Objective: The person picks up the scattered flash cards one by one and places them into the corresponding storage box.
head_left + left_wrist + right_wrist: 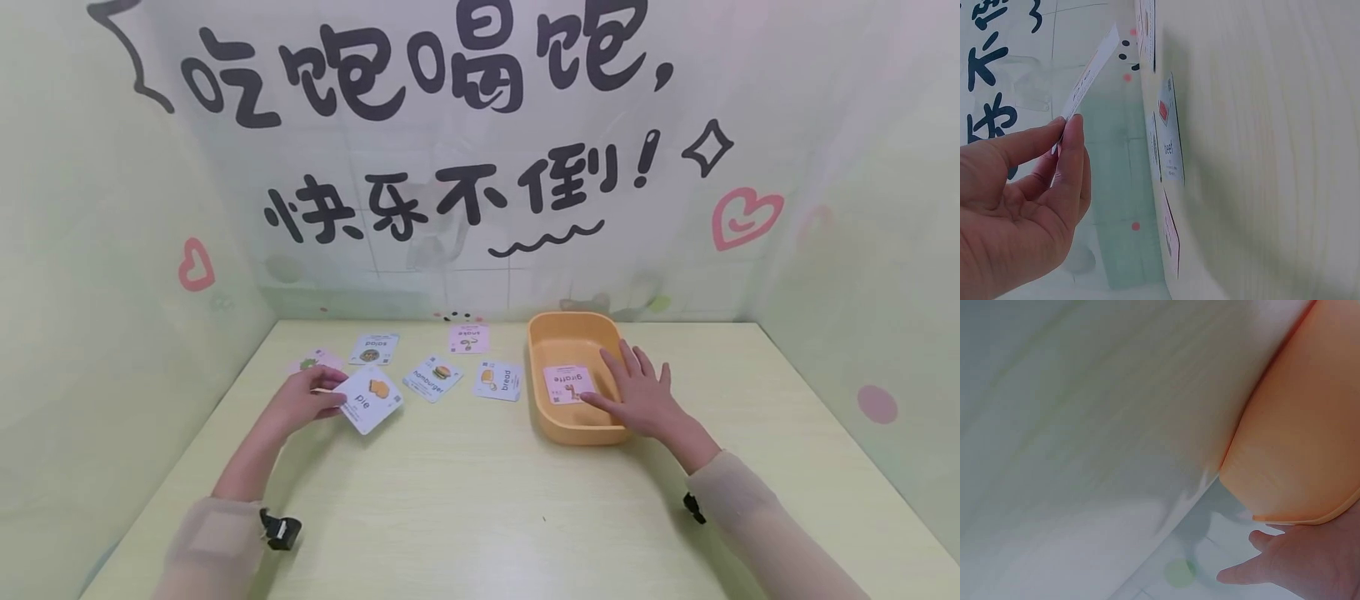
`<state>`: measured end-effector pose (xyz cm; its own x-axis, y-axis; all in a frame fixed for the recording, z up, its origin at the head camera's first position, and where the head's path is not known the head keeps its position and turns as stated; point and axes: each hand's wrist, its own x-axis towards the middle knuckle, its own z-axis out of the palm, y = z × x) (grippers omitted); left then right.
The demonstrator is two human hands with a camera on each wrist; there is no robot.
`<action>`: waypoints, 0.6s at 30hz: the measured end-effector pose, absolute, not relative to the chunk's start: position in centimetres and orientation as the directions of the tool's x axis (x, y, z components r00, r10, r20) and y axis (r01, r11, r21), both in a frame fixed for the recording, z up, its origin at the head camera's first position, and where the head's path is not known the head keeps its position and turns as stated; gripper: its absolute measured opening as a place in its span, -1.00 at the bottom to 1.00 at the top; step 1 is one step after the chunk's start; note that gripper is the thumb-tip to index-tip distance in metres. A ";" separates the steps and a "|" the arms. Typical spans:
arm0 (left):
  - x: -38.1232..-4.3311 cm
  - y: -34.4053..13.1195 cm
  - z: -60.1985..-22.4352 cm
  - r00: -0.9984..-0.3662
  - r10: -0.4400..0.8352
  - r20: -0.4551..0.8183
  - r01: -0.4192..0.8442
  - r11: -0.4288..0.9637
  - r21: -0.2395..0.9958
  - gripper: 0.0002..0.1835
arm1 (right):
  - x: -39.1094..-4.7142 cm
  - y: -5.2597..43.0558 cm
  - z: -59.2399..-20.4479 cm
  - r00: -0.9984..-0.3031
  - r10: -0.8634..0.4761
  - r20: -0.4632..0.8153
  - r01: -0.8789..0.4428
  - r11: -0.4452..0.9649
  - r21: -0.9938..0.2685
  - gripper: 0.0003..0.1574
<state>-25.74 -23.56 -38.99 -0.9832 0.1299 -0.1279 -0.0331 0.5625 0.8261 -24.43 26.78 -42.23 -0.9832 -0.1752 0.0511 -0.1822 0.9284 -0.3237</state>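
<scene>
left hand (303,402): "pie" card (369,399) is pinched by one edge between thumb and fingers (1071,164), lifted just off the surface (480,500).
right hand (639,390): fingers are laid out straight over the orange tray (540,408) rim, beside the "giraffe" card (568,384) inside.
handling: card is judged light, thin, bendy; best taken by an edge.
farther cards: hamburger (433,377), bread (498,380), salad (374,348).
hidden: far pink card's text is too small; right fingertips are cut off in the wrist view.
</scene>
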 end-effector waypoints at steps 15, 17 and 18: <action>-27.3 -19.7 -38.2 -0.982 0.156 -0.107 -0.003 0.553 0.833 -0.62 | -24.4 26.7 -42.3 -0.983 -0.173 0.054 -0.181 0.929 -0.323 0.19; -27.5 -19.1 -38.0 -0.981 0.161 -0.108 -0.001 0.555 0.832 -0.63 | -24.4 26.7 -42.3 -0.983 -0.174 0.055 -0.183 0.928 -0.324 0.19; -27.5 -18.8 -38.0 -0.981 0.160 -0.109 -0.001 0.557 0.831 -0.63 | -24.4 26.7 -42.3 -0.983 -0.175 0.054 -0.183 0.928 -0.325 0.19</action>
